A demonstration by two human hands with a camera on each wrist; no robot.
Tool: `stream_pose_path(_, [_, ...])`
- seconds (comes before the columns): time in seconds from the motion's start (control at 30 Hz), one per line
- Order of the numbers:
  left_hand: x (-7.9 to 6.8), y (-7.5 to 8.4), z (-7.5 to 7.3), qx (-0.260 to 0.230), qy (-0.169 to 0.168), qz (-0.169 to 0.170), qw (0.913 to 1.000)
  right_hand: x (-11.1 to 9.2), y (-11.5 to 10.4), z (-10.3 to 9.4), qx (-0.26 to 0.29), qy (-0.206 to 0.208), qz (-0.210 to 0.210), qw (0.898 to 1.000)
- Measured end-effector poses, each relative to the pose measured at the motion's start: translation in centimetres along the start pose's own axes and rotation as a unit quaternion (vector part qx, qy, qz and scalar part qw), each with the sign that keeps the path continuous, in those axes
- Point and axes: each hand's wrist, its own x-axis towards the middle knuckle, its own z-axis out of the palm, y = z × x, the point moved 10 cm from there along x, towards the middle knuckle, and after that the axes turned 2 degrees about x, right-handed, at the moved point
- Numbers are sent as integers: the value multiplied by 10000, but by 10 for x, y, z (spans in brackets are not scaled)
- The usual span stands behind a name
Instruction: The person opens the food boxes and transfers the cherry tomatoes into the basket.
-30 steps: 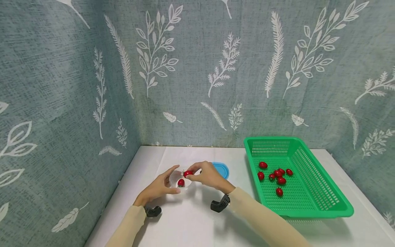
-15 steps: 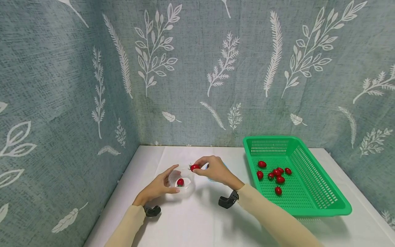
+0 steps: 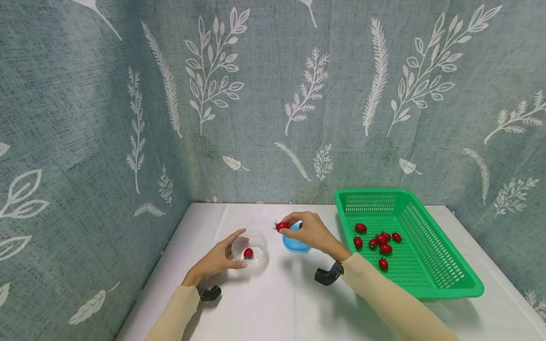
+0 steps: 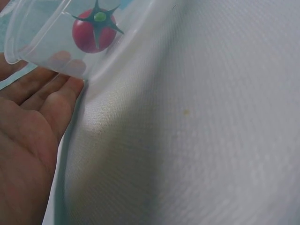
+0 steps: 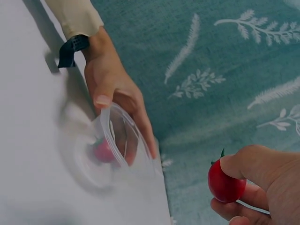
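Observation:
My left hand (image 3: 213, 259) holds a clear plastic tub (image 3: 262, 246) from its left side, thumb near me and fingers around the far side. One cherry tomato (image 4: 93, 35) with a green calyx lies inside, seen through the wall in the left wrist view. Between thumb and fingers, my right hand (image 3: 313, 233) pinches another cherry tomato (image 5: 225, 183), its green stem end pointing left in the head view. That tomato is in the air to the right of the tub, overlapping the edge of a blue lid (image 3: 295, 245) in the head view.
A green plastic basket (image 3: 431, 286) stands on the right with several cherry tomatoes (image 3: 386, 249) toward its left side. White cloth (image 3: 260, 308) covers the table. Leaf-patterned grey-green fabric (image 3: 264, 94) rises behind and at the left.
My right hand has moved right and slightly up, carrying the tomato from over the tub toward the blue lid, which now shows more. My left hand keeps its hold on the tub.

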Motion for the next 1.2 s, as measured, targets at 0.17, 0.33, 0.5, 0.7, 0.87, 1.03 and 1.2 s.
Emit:
stream_pose_path(0.17, [-3, 3, 1, -24, -61, 86, 9999, -4, 8, -11, -82, 105, 42, 9999])
stream_pose_path(0.33, [-4, 5, 1, -29, -93, 152, 9998, -8, 15, -24, -76, 267, 130, 9995])
stream_pose_path(0.5, [-3, 3, 2, -79, -105, 104, 9999, -14, 24, -35, -22, 326, 258, 9991])
stream_pose_path(0.7, [-2, 2, 1, -4, -74, 105, 9999, -18, 33, -46, 171, 325, 269, 9990])
stream_pose_path(0.87, [-2, 2, -1, 149, -15, 79, 9999, -24, 39, -57, 224, 356, 427, 9982])
stream_pose_path(1.03, [-2, 1, -1, 134, -35, 92, 9999, -29, 47, -68, 184, 424, 605, 9971])
stream_pose_path(1.2, [-1, 2, 0, 96, -45, 93, 9999, -34, 55, -78, 152, 514, 709, 9960])
